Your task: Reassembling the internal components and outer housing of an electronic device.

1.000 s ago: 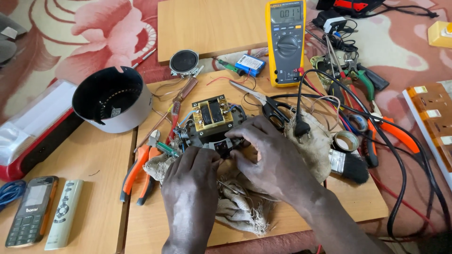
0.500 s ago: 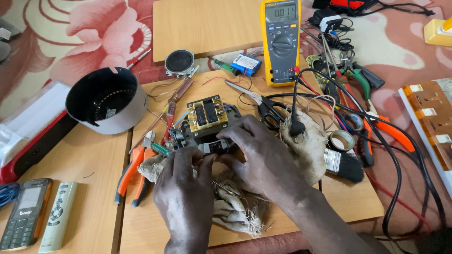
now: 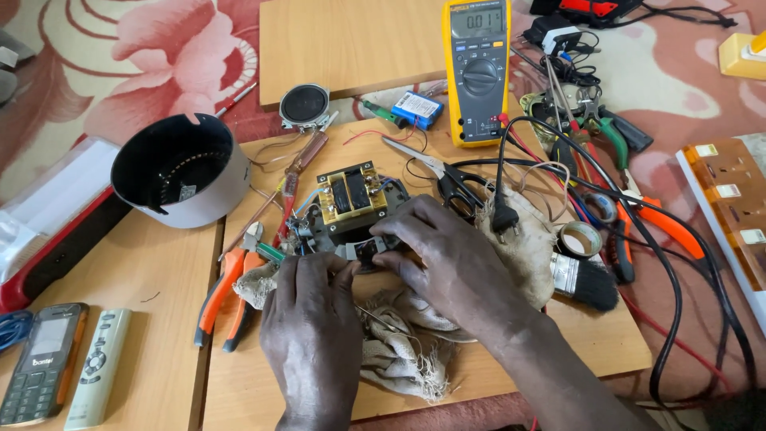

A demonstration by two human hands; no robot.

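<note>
Both hands, left (image 3: pixel 313 335) and right (image 3: pixel 455 267), pinch a small black part (image 3: pixel 365 252) beside the transformer (image 3: pixel 351 194), over a rag (image 3: pixel 399 339)

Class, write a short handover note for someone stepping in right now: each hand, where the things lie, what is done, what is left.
Left hand: fingertips on the small black part at the circuit assembly.
Right hand: pinching that part from the other side.
Assembly, with its transformer, sits on a cloth on the wooden board.
Scissors, multimeter behind; orange pliers left.
Done: casing set aside.
Left: part is not yet free.
</note>
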